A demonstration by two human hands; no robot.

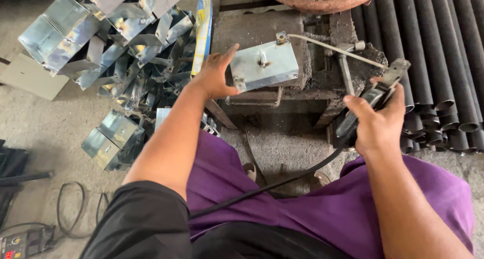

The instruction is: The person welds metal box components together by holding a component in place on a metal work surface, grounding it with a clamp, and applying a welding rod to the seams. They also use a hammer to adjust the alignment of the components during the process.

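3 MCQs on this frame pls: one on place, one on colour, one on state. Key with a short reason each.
1. Where does the pile of folded sheet-metal boxes lie?
A. on the person's left
B. on the dark pipes
C. on the person's lap

2. What colour are the trousers?
A. green
B. purple
C. white

3. What is the right hand doing?
A. resting open on the floor
B. pressing the flat plate
C. gripping the electrode holder

Key:
1 A, the pile lies on the floor at the left side, away from the dark pipes.
2 B, both thighs show purple cloth.
3 C, its fingers wrap the holder with the rod clamped in it, while the left hand touches the flat plate on the block.
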